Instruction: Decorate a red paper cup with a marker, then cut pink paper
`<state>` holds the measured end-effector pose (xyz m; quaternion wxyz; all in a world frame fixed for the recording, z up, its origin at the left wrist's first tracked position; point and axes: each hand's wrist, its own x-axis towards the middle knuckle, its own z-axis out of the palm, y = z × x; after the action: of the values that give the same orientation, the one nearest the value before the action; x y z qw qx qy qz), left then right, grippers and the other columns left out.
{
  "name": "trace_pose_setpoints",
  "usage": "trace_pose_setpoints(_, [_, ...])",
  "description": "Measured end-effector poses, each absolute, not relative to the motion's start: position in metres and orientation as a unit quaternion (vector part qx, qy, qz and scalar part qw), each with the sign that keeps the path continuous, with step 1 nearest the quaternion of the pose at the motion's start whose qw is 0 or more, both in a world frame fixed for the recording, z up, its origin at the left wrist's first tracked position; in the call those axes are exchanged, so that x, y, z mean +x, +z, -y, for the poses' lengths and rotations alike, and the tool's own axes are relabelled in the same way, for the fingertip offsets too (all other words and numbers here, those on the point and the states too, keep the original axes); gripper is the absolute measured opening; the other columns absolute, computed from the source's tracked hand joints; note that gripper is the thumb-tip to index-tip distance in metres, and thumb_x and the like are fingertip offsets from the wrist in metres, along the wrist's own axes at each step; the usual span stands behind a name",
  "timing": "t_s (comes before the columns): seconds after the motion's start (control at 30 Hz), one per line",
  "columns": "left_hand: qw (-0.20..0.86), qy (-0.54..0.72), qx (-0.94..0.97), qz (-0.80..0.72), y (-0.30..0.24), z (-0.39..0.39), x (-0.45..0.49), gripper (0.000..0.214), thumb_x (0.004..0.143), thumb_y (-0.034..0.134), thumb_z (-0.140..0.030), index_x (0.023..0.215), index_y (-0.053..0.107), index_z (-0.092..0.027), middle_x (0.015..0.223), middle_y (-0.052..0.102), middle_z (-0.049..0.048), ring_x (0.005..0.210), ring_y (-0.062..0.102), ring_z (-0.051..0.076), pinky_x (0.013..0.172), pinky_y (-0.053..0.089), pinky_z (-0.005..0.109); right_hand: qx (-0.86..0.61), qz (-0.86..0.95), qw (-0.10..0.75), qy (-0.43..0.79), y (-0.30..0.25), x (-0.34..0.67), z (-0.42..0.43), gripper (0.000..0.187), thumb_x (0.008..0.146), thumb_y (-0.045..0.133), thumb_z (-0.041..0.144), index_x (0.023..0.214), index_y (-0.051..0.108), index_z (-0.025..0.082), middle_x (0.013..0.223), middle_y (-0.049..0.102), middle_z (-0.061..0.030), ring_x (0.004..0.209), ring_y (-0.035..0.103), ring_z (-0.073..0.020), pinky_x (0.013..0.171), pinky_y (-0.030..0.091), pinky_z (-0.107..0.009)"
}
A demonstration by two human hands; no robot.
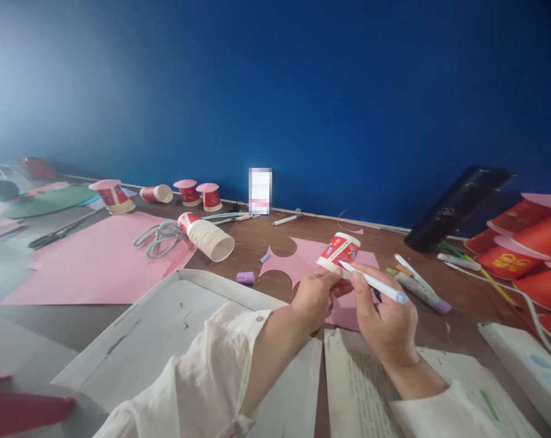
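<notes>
One cup (340, 249): just above the grip of the left hand (314, 297), long axis leaning up-right.
Pen (381, 285): tip at the cup's printed side, blunt end down-right.
Left hand: pinching the cup's lower edge — angled up-right.
Right hand (393, 322): curled round the pen — angled up-left.

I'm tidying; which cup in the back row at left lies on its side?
The second cup from the left; the others stand, pink discs on top.

Hazy glare at left, blue wall (302, 97) dimmer toward right
</notes>
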<state>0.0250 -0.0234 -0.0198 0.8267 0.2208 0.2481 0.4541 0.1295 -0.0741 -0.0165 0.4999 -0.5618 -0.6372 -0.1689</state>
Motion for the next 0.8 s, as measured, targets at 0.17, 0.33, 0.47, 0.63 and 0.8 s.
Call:
trace_pose_setpoints(0.17, [0.829, 0.455, 0.218, -0.241, -0.02, 0.024, 0.025, 0.026, 0.065, 0.084, -0.025, 0.078, 0.069, -0.009, 0.078, 0.067, 0.0079, 0.072, 0.061, 0.014, 0.086, 0.05, 0.033, -0.562, 0.64, 0.495, -0.17, -0.016, 0.129, 0.074, 0.019, 0.095, 0.057, 0.026, 0.106, 0.07, 0.017, 0.099, 0.076, -0.0092, 0.091, 0.071, -0.0221, 0.086, 0.054, -0.037])
trace_pose_setpoints(0.33, [0.83, 0.457, 0.212, -0.239, -0.018, 0.024, 0.025, 0.021, 0.068, 0.08, -0.022, 0.08, 0.069, -0.008, 0.077, 0.067, 0.0074, 0.072, 0.062, 0.014, 0.085, 0.05, 0.031, -0.564, 0.642, 0.49, -0.174, -0.015, 0.129, 0.075, 0.019, 0.095, 0.057, 0.027, 0.104, 0.07, 0.017, 0.096, 0.076, -0.009, 0.089, 0.071, -0.0217, 0.085, 0.055, -0.036])
trace_pose_setpoints(0.47, [0.824, 0.456, 0.197, -0.272, -0.011, 0.025, 0.023, 0.011, 0.073, 0.074, -0.016, 0.078, 0.069, -0.008, 0.071, 0.065, 0.0056, 0.066, 0.06, 0.014, 0.085, 0.051, 0.033, -0.566, 0.619, 0.511, -0.187, -0.015, 0.13, 0.078, 0.019, 0.095, 0.057, 0.027, 0.106, 0.069, 0.018, 0.097, 0.075, -0.0086, 0.091, 0.071, -0.0219, 0.084, 0.055, -0.036])
trace_pose_setpoints(0.63, [0.827, 0.453, 0.183, -0.277, -0.006, 0.025, 0.022, 0.006, 0.074, 0.072, -0.013, 0.077, 0.069, -0.008, 0.07, 0.065, 0.0052, 0.064, 0.06, 0.013, 0.085, 0.051, 0.033, -0.569, 0.616, 0.509, -0.194, -0.017, 0.132, 0.077, 0.018, 0.094, 0.058, 0.027, 0.106, 0.069, 0.018, 0.096, 0.075, -0.0089, 0.09, 0.071, -0.0229, 0.082, 0.056, -0.037])
trace_pose_setpoints(0.8, [0.831, 0.453, 0.18, -0.267, -0.008, 0.025, 0.023, 0.006, 0.075, 0.07, -0.012, 0.079, 0.069, -0.008, 0.07, 0.065, 0.005, 0.064, 0.06, 0.013, 0.083, 0.051, 0.031, -0.56, 0.63, 0.506, -0.182, -0.017, 0.132, 0.075, 0.018, 0.094, 0.058, 0.026, 0.106, 0.069, 0.019, 0.097, 0.075, -0.0076, 0.089, 0.071, -0.0221, 0.083, 0.056, -0.037])
